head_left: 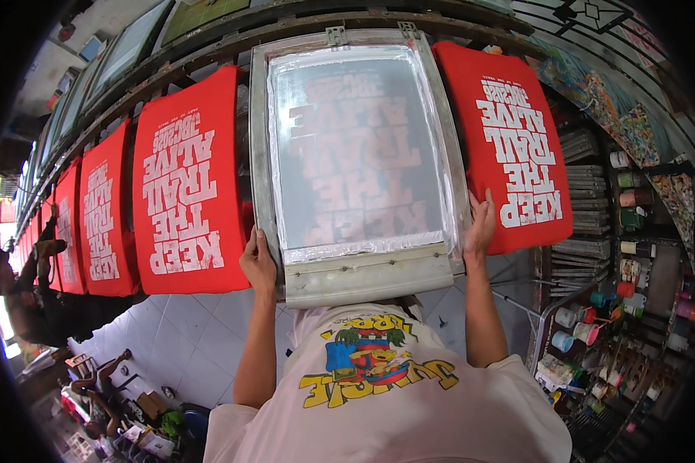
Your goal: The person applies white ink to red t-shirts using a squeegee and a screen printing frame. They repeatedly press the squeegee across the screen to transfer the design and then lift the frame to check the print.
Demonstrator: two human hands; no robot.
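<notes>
A screen printing frame (260, 154) lies in front of me, hinged at its far end. Pale lettering shows faintly through its mesh (355, 147). A wide squeegee (371, 276) with a row of screws rests across its near end. My left hand (258, 264) is closed on the frame's left edge near the front corner. On the opposite edge, my right hand (479, 225) grips the frame, its fingers close to a red printed shirt (483, 147). Another red shirt (185, 185) with white lettering lies just left of the frame. What is directly under the screen is partly hidden.
More red shirts (104, 208) continue down the row at left, where a person in dark clothing (35, 297) stands. Stacked frames (583, 201) and shelves with paint pots (587, 332) line the right. A tiled floor (189, 339) lies below; a seated person (93, 393) is at lower left.
</notes>
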